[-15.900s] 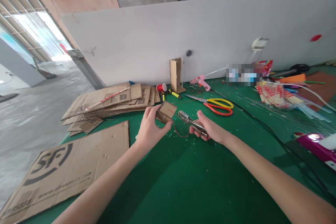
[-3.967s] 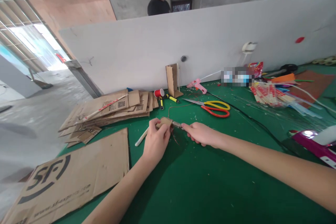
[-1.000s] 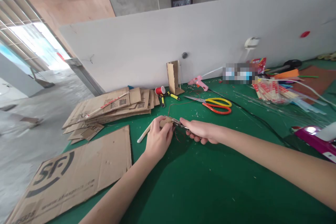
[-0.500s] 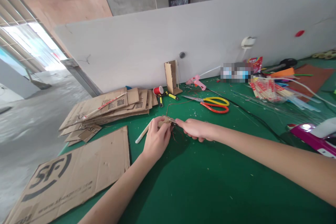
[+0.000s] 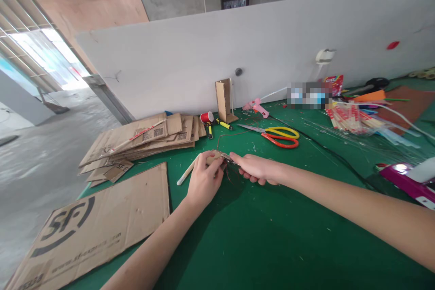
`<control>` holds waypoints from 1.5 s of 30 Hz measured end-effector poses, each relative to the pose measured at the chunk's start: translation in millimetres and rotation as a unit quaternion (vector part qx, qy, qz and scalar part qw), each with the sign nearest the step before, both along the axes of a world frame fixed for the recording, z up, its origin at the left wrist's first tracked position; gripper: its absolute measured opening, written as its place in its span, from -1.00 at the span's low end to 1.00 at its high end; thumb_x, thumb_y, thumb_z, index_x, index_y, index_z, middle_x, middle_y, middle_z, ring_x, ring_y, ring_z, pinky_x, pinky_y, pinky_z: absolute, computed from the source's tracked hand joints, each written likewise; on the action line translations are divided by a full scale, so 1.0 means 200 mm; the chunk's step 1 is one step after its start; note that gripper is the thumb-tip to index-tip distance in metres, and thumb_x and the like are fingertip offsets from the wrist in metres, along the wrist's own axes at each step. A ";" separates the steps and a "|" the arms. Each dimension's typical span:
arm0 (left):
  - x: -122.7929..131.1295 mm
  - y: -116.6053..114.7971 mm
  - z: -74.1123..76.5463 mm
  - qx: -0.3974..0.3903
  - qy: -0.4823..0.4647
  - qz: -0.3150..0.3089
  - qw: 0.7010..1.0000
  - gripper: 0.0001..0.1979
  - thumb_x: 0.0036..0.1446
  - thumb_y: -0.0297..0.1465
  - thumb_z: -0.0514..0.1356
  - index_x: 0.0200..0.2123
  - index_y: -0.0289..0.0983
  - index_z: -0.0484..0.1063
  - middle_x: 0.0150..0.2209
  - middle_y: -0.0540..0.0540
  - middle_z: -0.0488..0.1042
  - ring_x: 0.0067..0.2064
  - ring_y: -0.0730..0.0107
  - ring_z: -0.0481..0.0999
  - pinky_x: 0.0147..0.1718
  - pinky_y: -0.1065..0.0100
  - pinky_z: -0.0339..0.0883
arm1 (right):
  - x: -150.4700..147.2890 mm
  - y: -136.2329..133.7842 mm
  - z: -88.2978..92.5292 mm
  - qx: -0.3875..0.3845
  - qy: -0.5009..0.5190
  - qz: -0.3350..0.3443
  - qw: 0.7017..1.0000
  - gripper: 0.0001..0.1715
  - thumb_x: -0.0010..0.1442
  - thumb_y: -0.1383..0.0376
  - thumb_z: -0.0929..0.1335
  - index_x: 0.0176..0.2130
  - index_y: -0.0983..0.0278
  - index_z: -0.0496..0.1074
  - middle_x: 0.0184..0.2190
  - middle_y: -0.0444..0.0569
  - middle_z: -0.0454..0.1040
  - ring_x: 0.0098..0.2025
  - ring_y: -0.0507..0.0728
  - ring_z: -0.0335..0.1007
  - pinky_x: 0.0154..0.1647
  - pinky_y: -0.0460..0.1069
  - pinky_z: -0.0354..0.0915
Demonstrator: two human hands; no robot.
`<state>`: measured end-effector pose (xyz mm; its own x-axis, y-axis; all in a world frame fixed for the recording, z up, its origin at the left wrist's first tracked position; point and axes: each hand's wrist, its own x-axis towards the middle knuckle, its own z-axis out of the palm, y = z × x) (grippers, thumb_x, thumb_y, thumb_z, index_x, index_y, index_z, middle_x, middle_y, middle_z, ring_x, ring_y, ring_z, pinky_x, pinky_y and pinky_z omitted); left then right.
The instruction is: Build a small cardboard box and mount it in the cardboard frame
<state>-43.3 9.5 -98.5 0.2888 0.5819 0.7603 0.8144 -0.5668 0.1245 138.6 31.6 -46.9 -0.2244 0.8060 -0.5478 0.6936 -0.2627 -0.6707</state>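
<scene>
My left hand [image 5: 203, 181] is closed round a small piece of cardboard [image 5: 213, 159] on the green table [image 5: 258, 244]. My right hand [image 5: 257, 169] grips a metal hole punch [image 5: 228, 158], whose jaws sit on the right edge of that cardboard. A thin red-brown thread [image 5: 228, 135] runs from the cardboard back across the table. A pale stick [image 5: 187, 175] lies just left of my left hand.
A large printed cardboard sheet [image 5: 91, 226] lies at the front left, a stack of cardboard [image 5: 142, 138] behind it. Yellow-and-red scissors [image 5: 278, 136], a pink glue gun [image 5: 257, 107], a red thread spool [image 5: 206, 118] and an upright cardboard piece [image 5: 222, 99] stand near the grey partition [image 5: 272, 41].
Both hands have stayed at the same spot on the cardboard piece, with only slight shifts. My head view has moved a little.
</scene>
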 end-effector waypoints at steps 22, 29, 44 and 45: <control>0.00 -0.01 0.01 0.015 -0.002 -0.002 1.000 -0.80 0.09 -0.55 0.15 -0.22 -0.23 0.47 -0.14 -0.16 0.35 -0.15 0.27 0.47 -0.19 0.24 0.46 | -0.01 0.00 0.01 0.159 -0.081 0.110 0.978 -0.23 0.17 -0.31 0.02 -0.57 0.25 0.18 -0.61 -0.05 0.25 -0.59 0.04 0.19 -0.61 -0.07 0.09; 0.01 -0.01 0.01 0.013 0.009 0.009 1.000 -0.76 0.05 -0.59 0.14 -0.23 -0.23 0.47 -0.14 -0.16 0.35 -0.14 0.26 0.45 -0.19 0.24 0.45 | -0.02 0.00 0.00 -0.014 0.036 0.026 0.999 -0.27 0.18 -0.29 -0.01 -0.48 0.25 0.16 -0.57 -0.16 0.17 -0.69 -0.07 0.01 -0.75 -0.14 -0.07; 0.01 -0.01 0.01 0.009 0.014 0.020 1.000 -0.80 0.05 -0.58 0.14 -0.29 -0.23 0.47 -0.16 -0.14 0.36 -0.17 0.27 0.44 -0.19 0.24 0.45 | -0.04 0.04 -0.01 0.052 -0.033 0.066 0.996 -0.30 0.24 -0.22 -0.02 -0.48 0.25 0.17 -0.58 -0.12 0.21 -0.68 -0.03 0.09 -0.77 -0.11 0.03; 0.01 0.00 0.01 0.008 0.010 0.018 1.000 -0.81 0.05 -0.57 0.15 -0.28 -0.23 0.47 -0.16 -0.14 0.36 -0.17 0.27 0.44 -0.19 0.24 0.45 | -0.03 0.04 -0.01 0.048 -0.032 0.065 0.996 -0.30 0.24 -0.22 -0.02 -0.48 0.26 0.18 -0.58 -0.12 0.21 -0.68 -0.04 0.09 -0.77 -0.12 0.03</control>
<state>-41.5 8.7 -96.7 0.2833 0.5801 0.7637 0.8369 -0.5385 0.0985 131.8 40.3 -48.0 -0.2980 0.8213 -0.4865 0.7601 -0.1042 -0.6415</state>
